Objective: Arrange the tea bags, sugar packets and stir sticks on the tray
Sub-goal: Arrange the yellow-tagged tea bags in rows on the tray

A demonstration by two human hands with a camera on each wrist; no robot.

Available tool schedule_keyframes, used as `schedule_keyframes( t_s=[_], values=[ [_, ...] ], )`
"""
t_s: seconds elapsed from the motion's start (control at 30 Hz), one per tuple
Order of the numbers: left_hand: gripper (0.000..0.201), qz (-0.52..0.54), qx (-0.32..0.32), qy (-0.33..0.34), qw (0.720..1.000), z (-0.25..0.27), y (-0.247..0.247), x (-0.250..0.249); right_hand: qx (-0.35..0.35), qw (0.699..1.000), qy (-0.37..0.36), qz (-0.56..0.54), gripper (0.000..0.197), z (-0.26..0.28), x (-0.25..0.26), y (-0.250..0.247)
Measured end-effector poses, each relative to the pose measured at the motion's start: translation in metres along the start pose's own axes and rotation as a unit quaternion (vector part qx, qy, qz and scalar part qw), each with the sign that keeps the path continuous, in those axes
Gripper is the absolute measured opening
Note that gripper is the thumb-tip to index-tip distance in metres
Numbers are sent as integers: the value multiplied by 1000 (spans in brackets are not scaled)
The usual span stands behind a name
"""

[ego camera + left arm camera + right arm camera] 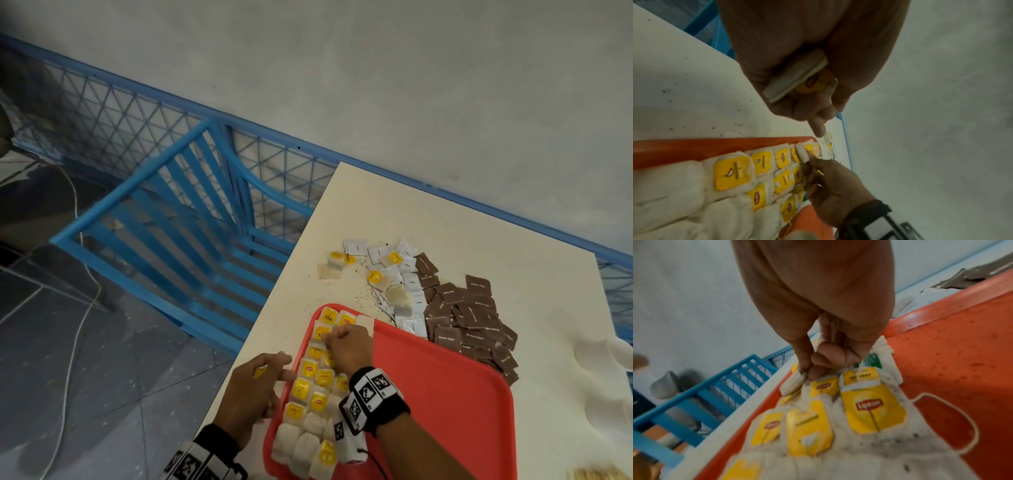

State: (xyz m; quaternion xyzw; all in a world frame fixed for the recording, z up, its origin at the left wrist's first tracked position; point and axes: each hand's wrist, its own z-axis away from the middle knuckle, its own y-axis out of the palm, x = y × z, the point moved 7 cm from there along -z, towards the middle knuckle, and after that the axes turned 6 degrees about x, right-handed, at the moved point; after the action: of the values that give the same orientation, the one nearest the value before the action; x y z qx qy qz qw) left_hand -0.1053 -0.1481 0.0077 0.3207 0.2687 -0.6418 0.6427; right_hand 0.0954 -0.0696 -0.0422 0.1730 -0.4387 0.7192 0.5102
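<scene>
Pinching a tea bag (792,383) on edge, right hand (346,346).

On the table (445,219), near its left edge: tray (445,394), with tea bags (310,394) in rows along the tray's left side, near end to far corner. Right hand (347,346) over the far rows, pinching one tea bag (792,383) tilted above those rows. Left hand (253,394) just outside the tray's left rim, holding spare tea bags (797,78). Behind the tray: loose tea bags and packets (394,274); right of these, a packet pile (469,318) reaching along the tray's far-right edge. Left of the table: chair (178,219).
</scene>
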Motion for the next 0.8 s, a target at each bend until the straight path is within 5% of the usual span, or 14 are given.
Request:
schedule_keyframes(
  t_s=[0.2, 0.37, 0.47, 0.63, 0.8],
  values=[
    [45, 94, 36, -23, 995, -1, 1, -8, -49, 991, -76, 103, 24, 8, 15, 2],
    [62, 183, 82, -38, 979, -2, 10, -14, 52, 972, -114, 199, 23, 11, 18, 18],
    [69, 207, 115, -23, 971, -1, 22, -23, 45, 967, -178, 175, 22, 34, 42, -1],
    [72, 144, 147, 17, 978, 5, 51, -35, 95, 961, -257, 35, 19, 101, 79, -47],
    [79, 93, 178, 28, 979, 20, 98, -45, 122, 918, -349, 143, 16, 140, 86, -69]
  ],
)
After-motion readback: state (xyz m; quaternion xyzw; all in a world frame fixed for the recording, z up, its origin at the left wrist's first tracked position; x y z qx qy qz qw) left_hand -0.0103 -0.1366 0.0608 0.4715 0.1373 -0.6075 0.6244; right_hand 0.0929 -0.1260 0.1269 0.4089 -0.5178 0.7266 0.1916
